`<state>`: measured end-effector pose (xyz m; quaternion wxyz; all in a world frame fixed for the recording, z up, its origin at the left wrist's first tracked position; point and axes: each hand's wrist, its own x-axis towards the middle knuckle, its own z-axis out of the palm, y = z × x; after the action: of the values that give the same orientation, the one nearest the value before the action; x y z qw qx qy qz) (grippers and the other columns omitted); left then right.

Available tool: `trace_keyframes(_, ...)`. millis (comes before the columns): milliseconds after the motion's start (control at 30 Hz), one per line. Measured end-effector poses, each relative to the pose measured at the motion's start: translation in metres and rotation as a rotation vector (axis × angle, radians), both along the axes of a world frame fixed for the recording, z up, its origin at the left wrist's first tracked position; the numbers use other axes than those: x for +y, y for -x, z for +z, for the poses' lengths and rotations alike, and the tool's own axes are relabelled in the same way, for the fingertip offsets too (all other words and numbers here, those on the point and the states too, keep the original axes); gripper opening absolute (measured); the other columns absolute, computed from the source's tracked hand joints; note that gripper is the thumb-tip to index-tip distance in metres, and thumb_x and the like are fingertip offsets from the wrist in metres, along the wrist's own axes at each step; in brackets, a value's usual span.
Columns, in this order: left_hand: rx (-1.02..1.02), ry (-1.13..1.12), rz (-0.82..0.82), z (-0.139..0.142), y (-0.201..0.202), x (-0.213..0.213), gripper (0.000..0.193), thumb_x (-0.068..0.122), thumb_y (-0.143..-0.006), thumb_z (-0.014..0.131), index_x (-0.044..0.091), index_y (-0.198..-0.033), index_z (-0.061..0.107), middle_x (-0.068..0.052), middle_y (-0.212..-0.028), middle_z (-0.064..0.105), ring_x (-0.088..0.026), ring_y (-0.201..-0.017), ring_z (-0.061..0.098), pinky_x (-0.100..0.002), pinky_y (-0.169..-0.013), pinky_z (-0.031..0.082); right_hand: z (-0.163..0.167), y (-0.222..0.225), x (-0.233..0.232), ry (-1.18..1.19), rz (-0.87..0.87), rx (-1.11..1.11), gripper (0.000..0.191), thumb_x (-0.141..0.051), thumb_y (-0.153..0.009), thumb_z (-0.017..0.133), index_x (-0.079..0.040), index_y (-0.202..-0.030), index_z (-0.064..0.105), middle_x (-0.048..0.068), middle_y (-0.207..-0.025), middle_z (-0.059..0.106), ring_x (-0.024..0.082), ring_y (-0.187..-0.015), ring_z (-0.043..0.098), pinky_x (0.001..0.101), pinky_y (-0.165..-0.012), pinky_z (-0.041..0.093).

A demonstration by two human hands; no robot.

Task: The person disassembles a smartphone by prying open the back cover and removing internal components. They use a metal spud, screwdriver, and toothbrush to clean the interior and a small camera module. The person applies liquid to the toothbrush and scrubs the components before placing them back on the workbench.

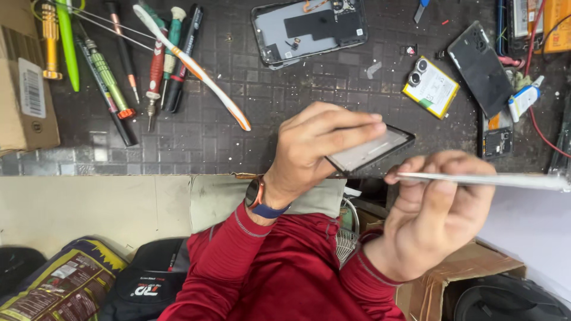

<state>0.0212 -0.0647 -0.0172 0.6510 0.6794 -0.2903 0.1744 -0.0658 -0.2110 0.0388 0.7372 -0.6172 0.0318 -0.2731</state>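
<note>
Head view, A: nearest first, what's gripped?

B: Left hand (pixel 315 148), the one with the wristwatch (pixel 256 195), is closed on a phone panel (pixel 372 148), thumb under, fingers over its top edge. Right hand (pixel 437 217) is pinched shut on a thin flat metal blade (pixel 482 179).

A: Where's the blade from the panel?

B: Just right of the panel and a touch lower. The blade's near end sits in the right fingers close to the panel's right corner. I can't tell if they touch.

A: Axes?

B: The panel's long axis runs lower-left to upper-right, seen almost edge-on. The blade lies near level, pointing right, away from the panel. The right hand is the nearer one to that corner; the left covers the panel's left end.

A: Counts?

B: One panel held, one blade, two hands. Beyond the panel on the dark mat (pixel 238 131): one toothbrush (pixel 190 62) up-left. Further left is a screwdriver cluster (pixel 148 65), roughly six, overlap makes it unsure. One opened phone back (pixel 306 27) lies straight beyond. One yellow battery pack (pixel 433 89) and one dark phone (pixel 479 68) lie beyond-right.
</note>
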Motion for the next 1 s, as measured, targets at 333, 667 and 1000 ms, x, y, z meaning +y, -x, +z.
trace_keyframes(333,-0.1,-0.026,-0.079,0.003,0.0,0.001,0.029,0.021,-0.096,0.074,0.016,-0.125,0.073,0.0,-0.129,0.072,-0.02,-0.118,0.071,-0.032,-0.1,0.063,-0.006,-0.004,0.025,0.22,-0.19,-0.122,0.038,-0.025,-0.113,0.075,-0.002,-0.116,0.045,0.011,-0.094,0.049,0.019,-0.079,0.054,0.0297,-0.078,0.052)
trace_keyframes(667,-0.129,-0.071,-0.08,0.004,-0.002,-0.001,0.028,0.02,-0.096,0.072,0.017,-0.123,0.075,0.001,-0.128,0.072,-0.02,-0.117,0.072,-0.032,-0.099,0.063,-0.004,0.0,0.022,0.341,-0.239,-0.109,0.037,-0.025,-0.114,0.074,-0.002,-0.115,0.046,0.011,-0.095,0.05,0.02,-0.076,0.058,0.0287,-0.075,0.054)
trace_keyframes(1000,-0.101,-0.071,-0.094,0.004,-0.001,-0.003,0.029,0.02,-0.096,0.073,0.017,-0.124,0.074,0.001,-0.128,0.073,-0.019,-0.116,0.073,-0.031,-0.099,0.064,0.0,-0.005,0.018,0.368,-0.209,-0.103,0.038,-0.027,-0.112,0.075,0.0,-0.111,0.048,0.012,-0.097,0.054,0.019,-0.074,0.059,0.0288,-0.074,0.057)
